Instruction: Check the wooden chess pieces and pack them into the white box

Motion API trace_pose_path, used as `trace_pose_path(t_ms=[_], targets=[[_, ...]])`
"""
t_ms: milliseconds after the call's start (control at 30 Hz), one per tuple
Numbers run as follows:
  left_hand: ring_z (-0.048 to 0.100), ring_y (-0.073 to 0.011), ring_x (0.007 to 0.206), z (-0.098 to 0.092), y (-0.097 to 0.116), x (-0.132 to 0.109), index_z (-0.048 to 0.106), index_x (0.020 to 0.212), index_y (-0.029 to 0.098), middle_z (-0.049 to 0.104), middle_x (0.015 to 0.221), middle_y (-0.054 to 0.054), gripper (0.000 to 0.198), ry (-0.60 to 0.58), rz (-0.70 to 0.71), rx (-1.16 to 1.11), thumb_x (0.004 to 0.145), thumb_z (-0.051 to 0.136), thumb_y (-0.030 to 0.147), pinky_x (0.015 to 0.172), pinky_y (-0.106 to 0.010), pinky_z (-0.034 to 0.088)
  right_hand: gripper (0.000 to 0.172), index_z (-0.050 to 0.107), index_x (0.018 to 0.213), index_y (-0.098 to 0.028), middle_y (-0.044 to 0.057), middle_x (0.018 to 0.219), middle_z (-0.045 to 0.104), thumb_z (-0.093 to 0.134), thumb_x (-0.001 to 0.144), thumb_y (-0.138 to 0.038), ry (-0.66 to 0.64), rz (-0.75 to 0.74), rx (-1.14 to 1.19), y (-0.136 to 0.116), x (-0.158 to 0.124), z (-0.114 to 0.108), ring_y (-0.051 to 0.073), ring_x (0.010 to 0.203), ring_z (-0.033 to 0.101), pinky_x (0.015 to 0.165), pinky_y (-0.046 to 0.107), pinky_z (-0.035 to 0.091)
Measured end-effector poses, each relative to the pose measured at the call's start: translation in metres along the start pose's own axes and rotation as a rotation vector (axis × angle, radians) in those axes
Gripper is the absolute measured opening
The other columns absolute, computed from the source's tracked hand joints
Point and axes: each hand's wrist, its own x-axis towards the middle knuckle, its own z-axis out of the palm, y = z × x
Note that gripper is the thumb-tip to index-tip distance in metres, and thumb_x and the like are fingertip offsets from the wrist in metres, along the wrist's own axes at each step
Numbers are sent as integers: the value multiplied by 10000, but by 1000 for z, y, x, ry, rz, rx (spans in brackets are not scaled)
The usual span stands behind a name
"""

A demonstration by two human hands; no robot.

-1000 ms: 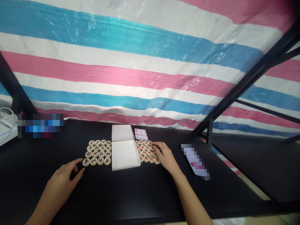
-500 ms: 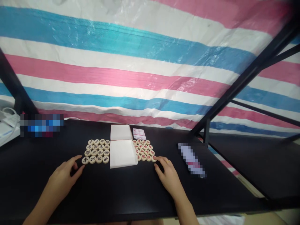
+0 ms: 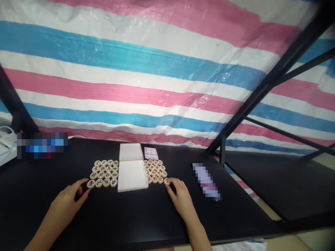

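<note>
An open white box [image 3: 132, 175] lies on the black table [image 3: 131, 216], its lid [image 3: 130, 152] behind it. Left of the box is a block of round wooden pieces with black characters [image 3: 103, 173]; right of it is a block with red characters [image 3: 156, 171]. My left hand [image 3: 67, 200] rests on the table, its fingers loosely curled and apart, the fingertips at the near-left piece of the black set. My right hand [image 3: 180, 197] lies flat with its fingers spread, the fingertips touching the near-right red piece [image 3: 166, 181]. Neither hand holds anything.
A folded red-and-white sheet [image 3: 151, 153] lies behind the red pieces. A phone [image 3: 206, 180] lies to the right. A striped pink, blue and white tarp [image 3: 157, 80] hangs behind the table. Black frame bars [image 3: 261, 90] rise on the right. White items [image 3: 5, 143] sit far left.
My right hand has drawn back from on top of the red pieces to the near-right corner of that block. The left hand has hardly moved. The camera view has shifted slightly.
</note>
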Motion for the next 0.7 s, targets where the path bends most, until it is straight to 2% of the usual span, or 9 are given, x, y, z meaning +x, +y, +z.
trace_pose_path(t_ms=[100,200,267,333,400,500,633,700], targets=[[585,-171,553,1,-2,-1,605,1033,202,570,613,33,436,48,18,-10,745,490,509,556,-261,452,168,587,911,-210,71,890,644,441,896,-291,45,-9,21,0,0,-1,233,854,588,806,389,464],[593,-184,595,-4,-1,-3,616,978,194,591,641,6,384,174,122,6,791,472,497,615,-286,471,173,582,929,-203,85,924,638,451,896,-309,113,-2,95,-6,-2,-5,232,877,594,809,382,476],[608,-201,663,-7,4,-7,628,926,200,623,691,-19,324,258,212,-2,820,477,466,686,-310,477,166,582,950,-200,93,962,635,468,891,-305,132,-6,163,-16,-3,-7,229,908,595,816,369,481],[621,-197,705,-8,13,-15,637,876,210,650,736,-28,259,274,280,-70,839,491,422,715,-296,485,143,586,958,-204,90,977,637,491,882,-279,111,-45,234,-32,-2,-6,223,934,594,827,354,482],[638,-172,707,-4,27,-24,649,837,224,666,762,-23,214,191,326,-186,848,505,381,697,-242,501,113,590,950,-215,77,972,645,518,866,-238,51,-112,306,-52,2,-4,212,945,596,838,337,481],[647,-151,708,4,57,-35,687,855,257,678,801,-13,174,-94,326,-333,832,534,338,689,-204,510,101,596,912,-224,52,951,660,543,842,-173,-60,-204,376,-83,12,2,195,925,606,847,326,477],[610,-147,636,2,98,-27,665,946,210,653,731,-7,270,-321,16,-591,836,502,395,592,-223,496,123,617,898,-220,44,935,672,577,812,-140,-80,-308,421,-111,24,6,191,919,604,845,329,473],[590,-150,624,-2,112,-15,651,975,186,625,673,4,338,-472,-76,-719,835,483,444,538,-222,468,129,621,900,-218,43,927,675,597,797,-143,-69,-344,437,-117,26,6,191,906,602,839,331,472]])
